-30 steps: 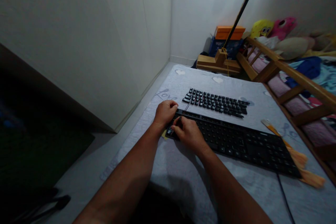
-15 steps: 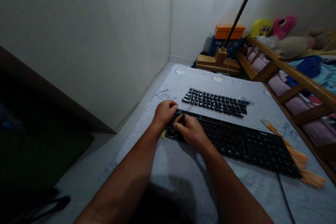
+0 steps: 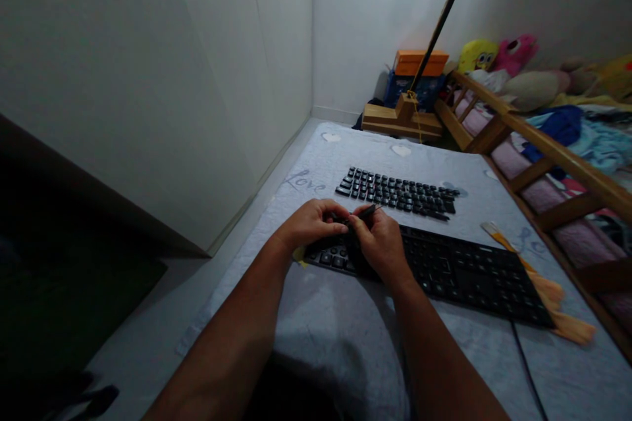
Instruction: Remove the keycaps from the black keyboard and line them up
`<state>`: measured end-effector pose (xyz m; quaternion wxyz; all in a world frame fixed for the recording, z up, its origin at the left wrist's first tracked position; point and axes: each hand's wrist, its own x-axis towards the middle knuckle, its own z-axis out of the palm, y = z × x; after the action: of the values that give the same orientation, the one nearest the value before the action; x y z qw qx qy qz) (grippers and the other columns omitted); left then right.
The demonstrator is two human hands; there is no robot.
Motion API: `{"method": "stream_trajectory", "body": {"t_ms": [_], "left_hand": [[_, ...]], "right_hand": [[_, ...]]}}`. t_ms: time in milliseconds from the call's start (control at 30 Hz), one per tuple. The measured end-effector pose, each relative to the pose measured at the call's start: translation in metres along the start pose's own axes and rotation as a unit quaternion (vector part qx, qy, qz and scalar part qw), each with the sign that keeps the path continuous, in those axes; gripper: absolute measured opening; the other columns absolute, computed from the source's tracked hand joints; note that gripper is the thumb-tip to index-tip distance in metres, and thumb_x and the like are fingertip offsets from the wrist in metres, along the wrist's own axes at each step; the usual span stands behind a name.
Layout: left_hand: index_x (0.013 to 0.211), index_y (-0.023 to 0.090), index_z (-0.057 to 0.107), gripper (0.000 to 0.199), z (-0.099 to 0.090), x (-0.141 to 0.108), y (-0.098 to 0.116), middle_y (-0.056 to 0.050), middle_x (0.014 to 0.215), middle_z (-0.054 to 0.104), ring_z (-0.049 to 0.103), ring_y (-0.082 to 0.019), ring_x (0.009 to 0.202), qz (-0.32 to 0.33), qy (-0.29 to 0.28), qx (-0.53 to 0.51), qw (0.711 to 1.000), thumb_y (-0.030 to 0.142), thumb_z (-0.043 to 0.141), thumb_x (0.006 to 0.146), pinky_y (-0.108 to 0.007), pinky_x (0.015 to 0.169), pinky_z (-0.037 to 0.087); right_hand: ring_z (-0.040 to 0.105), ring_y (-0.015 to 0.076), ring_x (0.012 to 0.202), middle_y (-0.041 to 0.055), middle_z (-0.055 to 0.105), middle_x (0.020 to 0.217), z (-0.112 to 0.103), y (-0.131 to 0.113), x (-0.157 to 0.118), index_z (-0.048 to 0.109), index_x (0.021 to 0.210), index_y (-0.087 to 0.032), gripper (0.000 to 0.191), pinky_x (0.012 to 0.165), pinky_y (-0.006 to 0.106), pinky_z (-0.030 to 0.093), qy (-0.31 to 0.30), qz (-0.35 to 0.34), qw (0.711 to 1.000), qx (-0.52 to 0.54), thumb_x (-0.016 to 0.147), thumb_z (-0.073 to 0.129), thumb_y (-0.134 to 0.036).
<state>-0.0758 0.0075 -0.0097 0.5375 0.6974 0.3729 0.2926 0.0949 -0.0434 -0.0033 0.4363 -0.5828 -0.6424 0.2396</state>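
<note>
A black keyboard (image 3: 474,276) lies at a slant on the pale bedsheet, with some keys missing from its top. My right hand (image 3: 382,243) is closed above its left half, gripping a wire keycap puller (image 3: 368,211) whose dark handle and thin wire point up to the right. Against its fingertips, my left hand (image 3: 318,220) is closed in a pinch; something small and dark is between its fingers, too hidden to name. Beyond both hands, loose black keycaps (image 3: 397,194) sit in rows on the sheet.
A brush (image 3: 494,233) and an orange cloth (image 3: 567,325) lie by the keyboard's right end. The cable (image 3: 526,365) runs toward me. A wooden bed rail (image 3: 567,151) borders the right side; a white cabinet (image 3: 207,79) stands left.
My hands have come together above the keyboard. The puller has turned from its wire pointing up and away to lying more sideways. The view has shifted slightly right.
</note>
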Motion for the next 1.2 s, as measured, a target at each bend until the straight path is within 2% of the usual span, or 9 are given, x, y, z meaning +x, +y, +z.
{"method": "stream_trajectory", "body": {"t_ms": [100,233,433,667,800,1000,1200], "left_hand": [[0.097,0.013,0.073,0.032,0.0,0.0,-0.004,0.001,0.071,0.061,0.048,-0.01,0.062,0.002,-0.006,0.017,1.0,0.027,0.072,0.068,-0.022,0.057,0.037],[0.095,0.014,0.074,0.027,0.0,0.0,-0.006,0.002,0.065,0.058,0.047,-0.01,0.06,-0.004,0.013,0.058,0.998,0.024,0.069,0.071,-0.021,0.055,0.035],[0.093,0.016,0.075,0.025,0.0,0.0,-0.006,0.0,0.068,0.063,0.053,-0.012,0.062,-0.012,0.031,0.103,0.994,0.025,0.07,0.071,-0.022,0.058,0.039],[0.091,0.015,0.075,0.025,-0.001,-0.001,0.002,0.002,0.063,0.06,0.051,-0.011,0.059,-0.025,0.068,0.103,0.992,0.024,0.071,0.068,-0.022,0.056,0.038],[0.094,0.015,0.074,0.027,-0.003,0.0,-0.001,0.0,0.07,0.064,0.055,-0.013,0.064,-0.015,0.109,0.105,0.988,0.028,0.071,0.07,-0.024,0.061,0.043],[0.093,0.016,0.074,0.024,-0.004,0.007,-0.006,-0.004,0.086,0.069,0.061,-0.017,0.077,-0.01,0.184,0.155,0.971,0.025,0.069,0.072,-0.03,0.074,0.048],[0.094,0.014,0.074,0.023,-0.01,0.028,0.001,-0.005,0.082,0.072,0.064,-0.018,0.076,-0.045,0.176,0.176,0.968,0.019,0.065,0.073,-0.03,0.073,0.049]], "right_hand": [[0.059,0.0168,0.06,0.0034,0.066,0.07,0.001,0.001,-0.001,0.063,0.084,-0.017,0.016,0.06,0.028,0.042,0.001,-0.006,1.0,-0.008,0.084,0.057,-0.032],[0.06,0.0171,0.063,0.0033,0.066,0.07,0.001,0.001,-0.002,0.063,0.081,-0.017,0.013,0.062,0.027,0.043,0.006,-0.006,1.0,-0.007,0.083,0.058,-0.029],[0.057,0.0158,0.06,0.002,0.065,0.069,0.0,0.002,-0.005,0.063,0.084,-0.018,0.013,0.06,0.027,0.043,0.005,-0.006,1.0,0.024,0.084,0.057,-0.029],[0.057,0.0174,0.068,0.0033,0.062,0.075,-0.002,0.008,-0.006,0.06,0.083,-0.018,0.009,0.065,0.029,0.044,0.056,-0.015,0.998,-0.018,0.084,0.055,-0.026],[0.057,0.0176,0.069,0.0028,0.061,0.077,-0.006,0.012,-0.005,0.059,0.084,-0.019,0.011,0.067,0.03,0.044,0.091,-0.006,0.995,-0.025,0.085,0.057,-0.029],[0.058,0.0185,0.072,0.0034,0.061,0.078,-0.005,0.014,-0.006,0.06,0.084,-0.019,0.01,0.07,0.031,0.045,0.111,-0.036,0.992,-0.052,0.087,0.056,-0.028],[0.059,0.0206,0.078,0.0056,0.063,0.082,-0.003,0.017,-0.006,0.06,0.085,-0.018,0.009,0.075,0.033,0.045,0.118,-0.068,0.987,-0.085,0.087,0.054,-0.025]]}}
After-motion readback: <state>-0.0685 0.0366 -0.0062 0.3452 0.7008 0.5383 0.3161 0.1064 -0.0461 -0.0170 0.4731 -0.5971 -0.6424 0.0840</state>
